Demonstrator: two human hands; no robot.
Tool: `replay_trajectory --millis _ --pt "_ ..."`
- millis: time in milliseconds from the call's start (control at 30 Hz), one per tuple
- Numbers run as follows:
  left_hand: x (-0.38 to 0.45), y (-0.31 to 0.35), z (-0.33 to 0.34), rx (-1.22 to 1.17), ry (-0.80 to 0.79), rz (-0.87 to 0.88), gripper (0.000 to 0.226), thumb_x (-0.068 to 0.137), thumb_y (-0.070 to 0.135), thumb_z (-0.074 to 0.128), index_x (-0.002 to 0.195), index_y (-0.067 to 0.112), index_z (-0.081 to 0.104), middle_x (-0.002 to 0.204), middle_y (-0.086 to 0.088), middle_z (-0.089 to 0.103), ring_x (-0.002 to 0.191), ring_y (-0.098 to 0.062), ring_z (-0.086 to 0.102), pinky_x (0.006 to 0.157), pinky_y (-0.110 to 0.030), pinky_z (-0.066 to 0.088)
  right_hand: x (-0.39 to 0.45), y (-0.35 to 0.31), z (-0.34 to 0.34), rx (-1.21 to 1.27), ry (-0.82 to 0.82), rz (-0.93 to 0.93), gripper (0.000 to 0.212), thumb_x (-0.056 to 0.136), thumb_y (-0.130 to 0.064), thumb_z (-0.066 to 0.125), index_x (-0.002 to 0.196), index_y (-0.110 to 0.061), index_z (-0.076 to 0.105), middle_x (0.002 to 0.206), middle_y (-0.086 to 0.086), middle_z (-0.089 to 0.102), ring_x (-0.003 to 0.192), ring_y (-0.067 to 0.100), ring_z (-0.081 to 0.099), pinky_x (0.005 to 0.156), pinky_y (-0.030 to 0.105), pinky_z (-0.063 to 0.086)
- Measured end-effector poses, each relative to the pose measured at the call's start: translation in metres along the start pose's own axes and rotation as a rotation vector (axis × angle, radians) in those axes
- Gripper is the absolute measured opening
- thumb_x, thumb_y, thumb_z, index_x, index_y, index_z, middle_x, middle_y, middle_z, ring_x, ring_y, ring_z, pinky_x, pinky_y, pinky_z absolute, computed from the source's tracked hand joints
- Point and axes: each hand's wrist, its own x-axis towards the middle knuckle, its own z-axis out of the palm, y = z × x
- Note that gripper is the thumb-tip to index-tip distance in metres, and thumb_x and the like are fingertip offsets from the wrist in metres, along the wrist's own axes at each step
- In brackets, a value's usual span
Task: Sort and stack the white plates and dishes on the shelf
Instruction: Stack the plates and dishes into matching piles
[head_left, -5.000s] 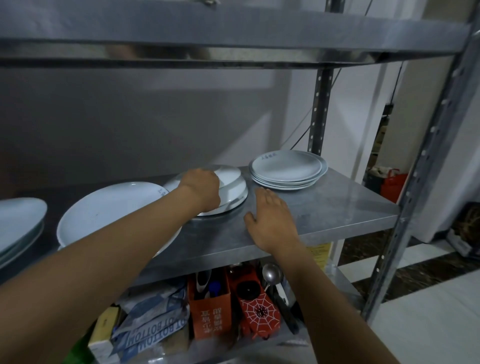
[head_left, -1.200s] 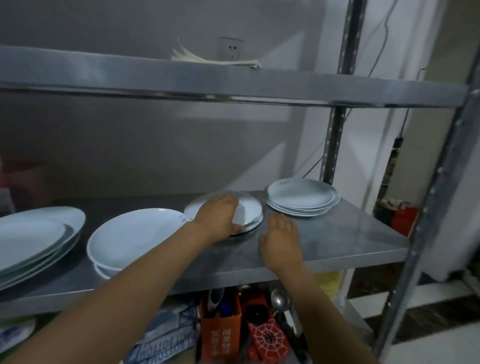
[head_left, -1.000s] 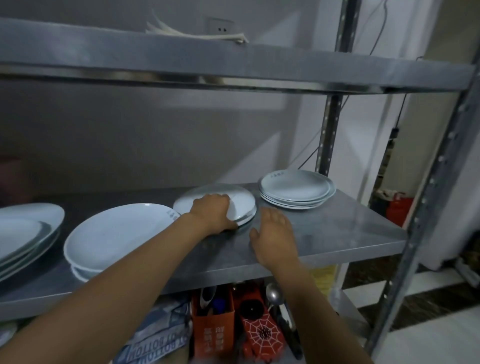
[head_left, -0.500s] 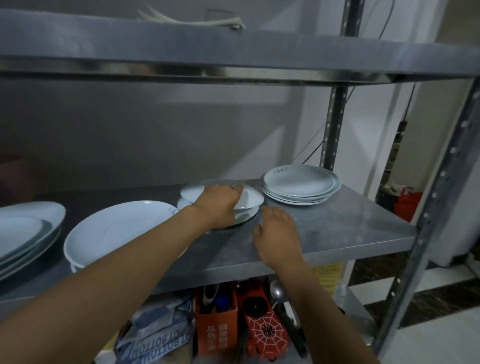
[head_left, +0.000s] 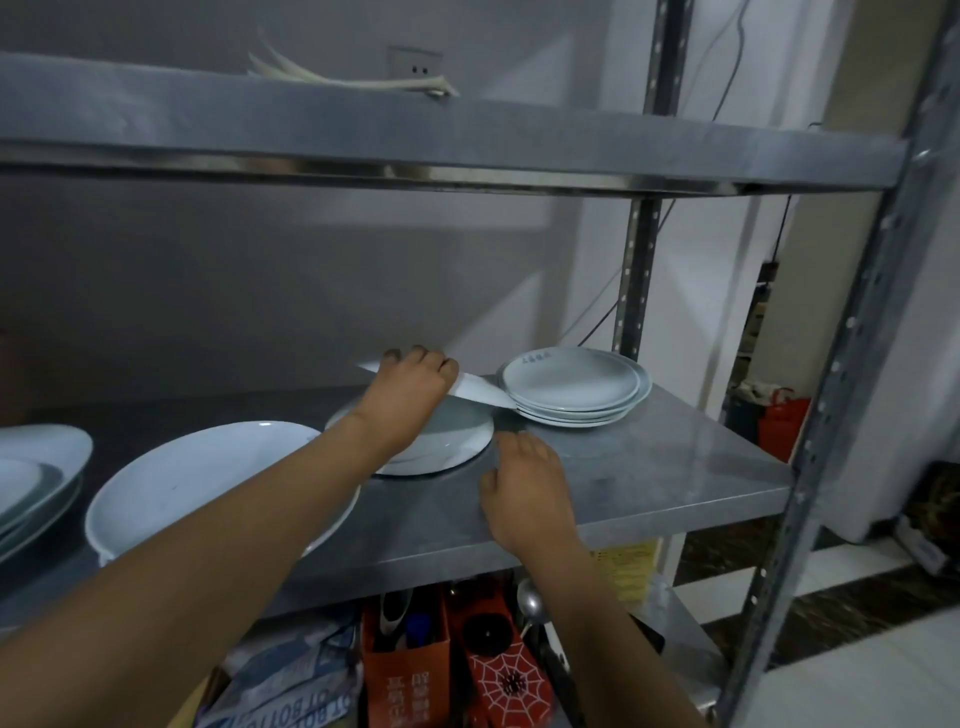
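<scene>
Left hand (head_left: 410, 384) fingers gripped a tilted white plate (head_left: 480, 389) above another plate (head_left: 457, 434), right hand (head_left: 524, 488) fingers relaxed, flat on the shelf (head_left: 649, 467)

White plate (head_left: 475, 391) tilted, lifted above plate (head_left: 457, 436) on shelf (head_left: 649, 467); stack (head_left: 574, 387) beside.

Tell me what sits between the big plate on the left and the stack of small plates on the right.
Head view: a shallow dish on the shelf, with the left hand lifting a plate above it.
</scene>
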Motion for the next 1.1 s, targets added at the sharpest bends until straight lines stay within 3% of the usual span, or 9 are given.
replay_trajectory --millis 200,367,533,633,767,933,1033,1100 --pt "0.0 -0.033 -0.028 -0.063 0.135 -0.016 0.062 0.039 -0.016 0.071 0.097 0.004 0.064 0.09 -0.013 0.066 0.077 -0.034 0.063 0.065 -0.039 0.052 0.0 -0.002 -0.002 0.032 -0.012 0.017 0.041 0.087 -0.022 0.044 0.126 -0.011 0.051 0.12 0.008 0.057 0.116 0.024 0.048 0.107 0.037 0.034" --pt "-0.015 -0.044 -0.061 -0.322 0.26 -0.134 0.06 0.058 -0.021 0.06 0.115 0.001 0.061 0.107 -0.019 0.064 0.092 -0.039 0.06 0.076 -0.044 0.051 0.0 -0.005 -0.003 0.047 -0.033 0.062 0.04 0.085 -0.021 0.043 0.123 -0.011 0.05 0.12 0.008 0.054 0.117 0.024 0.045 0.108 0.035 0.033" --pt "-0.043 -0.043 -0.085 -0.597 0.381 -0.343 0.062 0.066 -0.019 0.053 0.122 0.006 0.06 0.11 -0.013 0.063 0.098 -0.031 0.058 0.081 -0.032 0.044 -0.007 -0.017 -0.01 0.125 -0.028 0.116 0.043 0.091 -0.018 0.039 0.132 -0.006 0.043 0.134 0.014 0.048 0.127 0.027 0.039 0.113 0.035 0.027" --pt "-0.065 -0.035 -0.1 -0.801 0.41 -0.497 0.056 0.07 -0.019 0.045 0.114 0.01 0.063 0.102 -0.007 0.063 0.09 -0.023 0.058 0.075 -0.026 0.042 -0.023 -0.031 -0.015 0.22 0.037 0.144 0.045 0.094 -0.01 0.043 0.139 -0.003 0.038 0.144 0.016 0.041 0.135 0.028 0.032 0.116 0.039 0.024" --pt "-0.087 -0.037 -0.12 -1.042 0.384 -0.798 0.036 0.078 -0.015 0.036 0.098 0.005 0.059 0.085 -0.004 0.056 0.075 -0.019 0.052 0.056 -0.021 0.04 -0.045 -0.056 -0.03 0.2 0.114 0.011 0.054 0.09 -0.008 0.047 0.142 -0.008 0.033 0.149 0.012 0.036 0.139 0.025 0.028 0.117 0.04 0.023" --pt "-0.106 -0.06 -0.13 -1.349 0.361 -1.102 0.039 0.08 -0.011 0.043 0.109 0.011 0.056 0.098 -0.004 0.058 0.09 -0.024 0.055 0.073 -0.03 0.042 -0.048 -0.085 -0.058 0.078 0.134 -0.214 0.077 0.082 -0.009 0.058 0.149 -0.021 0.022 0.157 0.006 0.021 0.145 0.021 0.015 0.119 0.038 0.016" --pt "-0.121 -0.08 -0.13 -1.6 0.341 -1.208 0.044 0.082 -0.011 0.047 0.122 0.007 0.053 0.107 -0.01 0.06 0.099 -0.031 0.057 0.077 -0.037 0.047 -0.043 -0.109 -0.064 -0.011 0.128 -0.365 0.077 0.083 -0.011 0.061 0.149 -0.021 0.024 0.158 0.006 0.021 0.146 0.022 0.015 0.118 0.036 0.012" --pt "-0.135 -0.091 -0.134 -1.73 0.309 -1.218 0.048 0.084 -0.014 0.048 0.128 0.004 0.049 0.114 -0.014 0.058 0.1 -0.033 0.056 0.074 -0.038 0.05 -0.037 -0.127 -0.064 -0.05 0.153 -0.457 0.07 0.084 -0.011 0.064 0.146 -0.018 0.033 0.154 0.008 0.031 0.144 0.024 0.022 0.117 0.036 0.014"
